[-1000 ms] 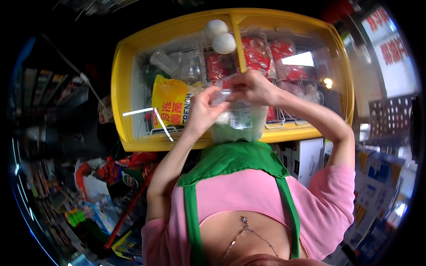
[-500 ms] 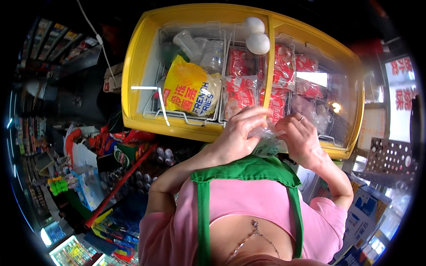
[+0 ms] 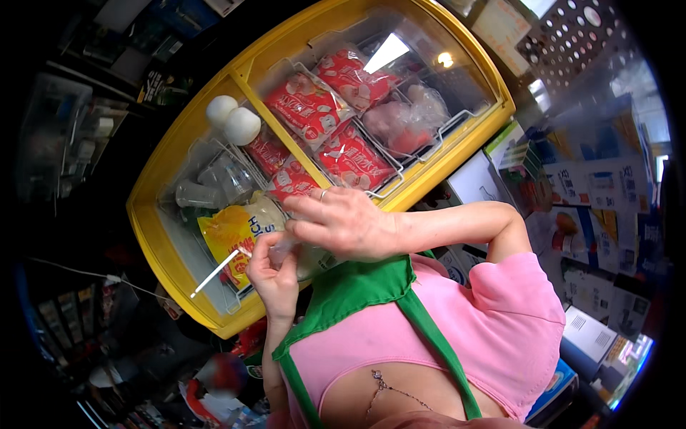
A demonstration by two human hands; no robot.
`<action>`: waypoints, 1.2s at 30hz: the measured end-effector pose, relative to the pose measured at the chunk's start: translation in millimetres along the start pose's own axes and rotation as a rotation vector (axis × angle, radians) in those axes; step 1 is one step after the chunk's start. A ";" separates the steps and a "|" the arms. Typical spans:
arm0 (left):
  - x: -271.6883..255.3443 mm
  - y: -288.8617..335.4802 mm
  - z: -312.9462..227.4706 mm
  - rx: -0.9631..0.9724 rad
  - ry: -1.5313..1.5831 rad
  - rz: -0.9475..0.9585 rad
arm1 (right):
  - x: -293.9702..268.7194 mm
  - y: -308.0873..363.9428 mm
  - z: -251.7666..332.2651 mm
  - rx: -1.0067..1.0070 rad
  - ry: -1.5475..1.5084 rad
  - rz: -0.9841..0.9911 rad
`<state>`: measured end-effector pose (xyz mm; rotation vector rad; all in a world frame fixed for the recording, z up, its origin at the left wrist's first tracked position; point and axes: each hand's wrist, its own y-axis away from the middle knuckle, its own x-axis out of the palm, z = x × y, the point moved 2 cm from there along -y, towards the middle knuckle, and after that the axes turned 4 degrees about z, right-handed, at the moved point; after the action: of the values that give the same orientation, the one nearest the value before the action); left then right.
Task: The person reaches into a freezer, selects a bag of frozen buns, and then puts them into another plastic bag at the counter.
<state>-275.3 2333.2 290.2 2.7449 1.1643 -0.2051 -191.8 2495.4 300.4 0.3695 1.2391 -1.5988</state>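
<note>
Held in front of the green apron (image 3: 343, 293) is a clear plastic bag (image 3: 313, 262); the fingers largely cover its top, and I cannot make out what it holds. My left hand (image 3: 275, 277) is closed in a pinch on the bag's edge, thumb and forefinger together. Reaching across from the other side, my right hand (image 3: 346, 223), with a ring on one finger, is bent over the bag's upper part and closed on it. Both hands are close together above the front rim of a yellow-framed freezer chest (image 3: 429, 198).
Under the glass lie red packets (image 3: 304, 107), a yellow bag (image 3: 236, 229) and clear plastic cups (image 3: 196, 194) in wire baskets. Two white round objects (image 3: 241, 126) sit beside the yellow crossbar. Boxes (image 3: 600, 239) are stacked at the right.
The view has turned, so the freezer now slants up to the right. My right hand has moved across over the bag, and my left hand is lower, pinching its edge.
</note>
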 end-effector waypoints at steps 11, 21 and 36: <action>-7.6 -17.1 11.0 -0.099 0.171 0.046 | 25.6 2.5 1.2 0.009 0.146 0.040; -14.0 -22.1 -9.8 -0.281 0.316 0.193 | 27.7 -3.5 -9.0 -0.048 0.058 0.035; 1.1 -37.7 -30.4 -0.170 -0.755 0.403 | 30.2 -2.1 -21.7 0.154 -0.249 -0.053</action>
<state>-299.8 2365.8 316.5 2.3212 0.4004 -0.9295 -213.4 2497.7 270.1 0.2269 0.9464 -1.7332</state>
